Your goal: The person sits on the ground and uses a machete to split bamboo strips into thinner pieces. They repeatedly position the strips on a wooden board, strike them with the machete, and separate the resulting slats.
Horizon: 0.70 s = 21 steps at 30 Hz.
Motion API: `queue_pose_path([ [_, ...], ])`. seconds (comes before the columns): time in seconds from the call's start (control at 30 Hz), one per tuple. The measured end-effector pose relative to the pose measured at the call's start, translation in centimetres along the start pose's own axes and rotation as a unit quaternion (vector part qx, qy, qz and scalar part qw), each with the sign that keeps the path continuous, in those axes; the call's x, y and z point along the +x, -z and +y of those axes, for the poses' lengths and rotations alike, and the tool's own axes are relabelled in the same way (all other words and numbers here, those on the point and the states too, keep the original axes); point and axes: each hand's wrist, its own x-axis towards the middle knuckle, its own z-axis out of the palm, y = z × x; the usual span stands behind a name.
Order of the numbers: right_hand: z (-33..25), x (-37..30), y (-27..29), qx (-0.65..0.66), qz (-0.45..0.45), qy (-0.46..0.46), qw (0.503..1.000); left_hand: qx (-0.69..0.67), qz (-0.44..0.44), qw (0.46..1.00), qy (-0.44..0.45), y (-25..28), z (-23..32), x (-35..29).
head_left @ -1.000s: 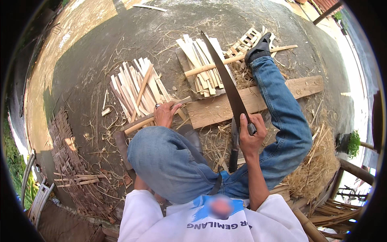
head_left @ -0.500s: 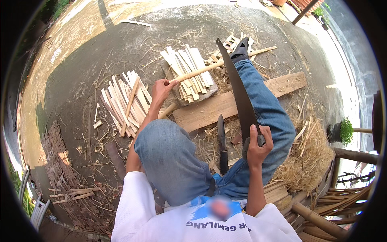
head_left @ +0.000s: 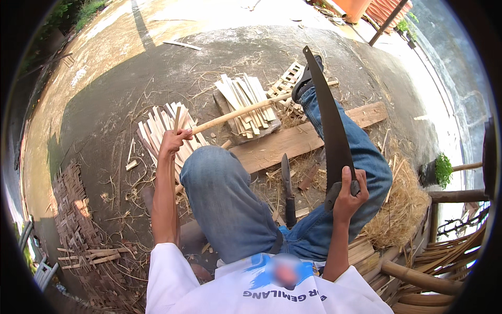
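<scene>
My left hand is closed round the near end of a long pale wooden stick. The stick slants away to the right, above the slat piles, and its far part passes behind my lower right leg. My right hand grips a handsaw by its dark handle. Its long dark blade points up and away, in front of my right leg, apart from the stick as far as I can see. Between my legs lies a knife with a black handle.
A flat plank lies across the ground beneath my right leg. Two piles of pale slats, a left pile and a middle pile, lie beyond my knees. Fibrous shavings heap up at right; a torn woven mat lies at left.
My left hand has moved left and nearer to me, drawing the stick along with it. The saw in my right hand has shifted slightly right. My view has tilted up a little.
</scene>
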Motion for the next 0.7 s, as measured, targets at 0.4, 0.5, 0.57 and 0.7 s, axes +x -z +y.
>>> queue_pose_path([
  [0.4, 1.6, 0.7, -2.2, 0.002, -0.044, -0.021, 0.999, 0.227, 0.203, 0.952, -0.031, 3.4, -0.5, -4.5],
  [0.5, 2.4, 0.5, -2.4, -0.002, -0.043, -0.047, 0.998, 0.35, 0.311, 0.878, -0.098, -1.0, 3.7, -7.5],
  [0.57, 2.5, 0.4, -2.7, -0.006, -0.036, -0.052, 0.998, 0.347, 0.256, 0.882, -0.19, -5.1, 6.0, -7.8],
  [0.7, 3.4, 0.1, -2.8, 0.015, -0.058, -0.097, 0.993, 0.428, 0.212, 0.826, -0.299, -11.8, 6.6, -3.8],
])
